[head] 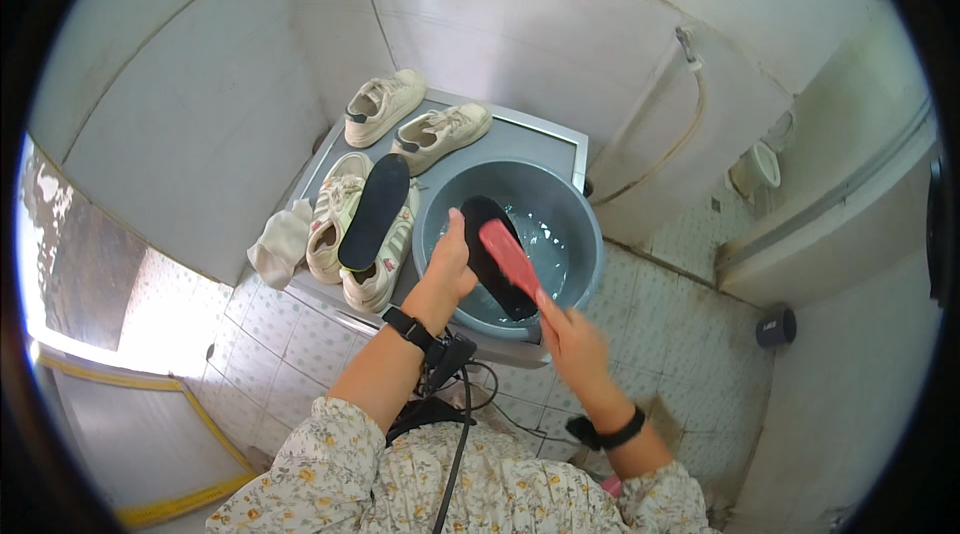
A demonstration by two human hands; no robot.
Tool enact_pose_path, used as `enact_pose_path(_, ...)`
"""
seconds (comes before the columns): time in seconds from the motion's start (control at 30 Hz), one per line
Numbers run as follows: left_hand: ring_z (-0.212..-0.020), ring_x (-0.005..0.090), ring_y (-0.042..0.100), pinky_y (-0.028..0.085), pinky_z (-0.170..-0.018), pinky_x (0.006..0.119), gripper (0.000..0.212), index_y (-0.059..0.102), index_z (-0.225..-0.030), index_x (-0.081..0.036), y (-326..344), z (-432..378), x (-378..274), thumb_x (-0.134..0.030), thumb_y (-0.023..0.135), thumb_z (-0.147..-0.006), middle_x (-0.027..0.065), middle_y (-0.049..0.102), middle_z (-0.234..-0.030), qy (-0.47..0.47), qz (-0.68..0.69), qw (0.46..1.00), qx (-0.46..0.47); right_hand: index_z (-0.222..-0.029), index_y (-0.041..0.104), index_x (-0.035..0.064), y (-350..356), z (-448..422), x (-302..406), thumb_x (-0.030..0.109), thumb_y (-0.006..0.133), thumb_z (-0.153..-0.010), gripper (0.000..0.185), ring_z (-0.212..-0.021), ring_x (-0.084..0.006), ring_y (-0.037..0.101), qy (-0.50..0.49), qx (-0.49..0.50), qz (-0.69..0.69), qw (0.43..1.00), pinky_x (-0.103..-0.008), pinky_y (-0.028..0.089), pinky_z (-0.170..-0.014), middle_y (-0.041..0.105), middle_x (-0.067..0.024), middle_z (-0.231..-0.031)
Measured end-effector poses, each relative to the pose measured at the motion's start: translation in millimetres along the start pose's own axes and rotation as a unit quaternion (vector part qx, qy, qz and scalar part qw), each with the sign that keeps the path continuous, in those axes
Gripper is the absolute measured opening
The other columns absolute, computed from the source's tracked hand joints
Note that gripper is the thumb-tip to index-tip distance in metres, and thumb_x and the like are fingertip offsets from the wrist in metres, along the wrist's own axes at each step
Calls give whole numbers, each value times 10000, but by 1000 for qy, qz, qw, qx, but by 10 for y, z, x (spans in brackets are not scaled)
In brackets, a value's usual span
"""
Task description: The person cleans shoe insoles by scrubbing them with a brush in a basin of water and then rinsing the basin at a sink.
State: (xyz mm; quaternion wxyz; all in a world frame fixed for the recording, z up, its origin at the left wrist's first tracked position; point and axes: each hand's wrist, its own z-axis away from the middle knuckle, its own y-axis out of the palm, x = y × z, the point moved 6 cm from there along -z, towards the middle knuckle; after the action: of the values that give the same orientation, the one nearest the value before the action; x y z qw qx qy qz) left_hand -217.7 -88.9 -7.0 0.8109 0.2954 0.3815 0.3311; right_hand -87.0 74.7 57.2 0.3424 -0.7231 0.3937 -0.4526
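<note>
My left hand [451, 260] grips a black shoe insole [493, 271] by its left edge, over a grey-blue plastic basin [592, 264]. Clear water [546, 245] lies in the basin. In my right hand [574, 342] is the handle of a pink brush [510, 255], its head against the insole's upper face; its bristles are hidden. Another dark insole [375, 211] rests across a pair of white sneakers [330, 211] to the left of the basin. Behind them stand two cream lace-up sneakers, one [384, 106] at the back and one [442, 135] nearer the basin.
The basin and shoes stand on a grey-topped appliance or stand with a metal rim [536, 130]. A white cloth [281, 245] hangs at its left edge. A hose [701, 110] runs down from a wall tap [684, 42]. Black cables [465, 414] hang before me. A dark bin [776, 327] is at the right.
</note>
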Motion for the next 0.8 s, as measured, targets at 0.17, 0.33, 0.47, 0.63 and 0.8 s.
enact_pose_path(0.17, -1151, 300, 585, 465, -1023, 454, 584, 510, -1319, -32, 45, -47, -46, -500, 303, -1039, 124, 597, -1268, 25, -15, 993, 112, -1340, 587, 271, 106, -447, 61, 181, 643, -901, 452, -643, -324, 591, 37, -55, 8, 998, -435, 463, -558, 558, -107, -739)
enact_pose_path(0.33, -1163, 291, 583, 468, -1016, 454, 575, 507, -1326, -43, -59, -116, -34, -501, 313, -1037, 118, 594, -1283, 18, 20, 996, 88, -1349, 576, 264, 48, 211, -96, 185, 646, -903, 458, -621, -332, 583, -2, -31, -41, 999, -437, 464, -549, 550, -109, -741)
enact_pose_path(0.47, -1159, 289, 586, 473, -1010, 457, 573, 511, -1325, -45, -148, -190, -16, -500, 317, -1037, 119, 594, -1290, 30, -5, 995, 91, -1351, 574, 254, 21, -23, 8, 169, 654, -896, 470, -628, -334, 583, 24, -8, -37, 999, -432, 461, -555, 547, -118, -740)
enact_pose_path(0.63, -1141, 284, 586, 477, -1004, 443, 552, 526, -1303, -41, 9, -44, -29, -482, 320, -1042, 120, 605, -1259, 0, -16, 997, 77, -1359, 566, 251, 142, -438, 50, 155, 647, -899, 477, -634, -333, 584, 28, -55, -11, 998, -433, 458, -553, 552, -124, -755)
enact_pose_path(0.8, -1114, 272, 591, 481, -995, 433, 537, 532, -1292, -40, -17, -58, -54, -468, 320, -1047, 116, 612, -1230, 20, 34, 998, 47, -1351, 566, 242, 86, 330, 16, 164, 628, -911, 451, -616, -345, 581, 3, 6, -40, 999, -440, 460, -553, 554, -122, -739)
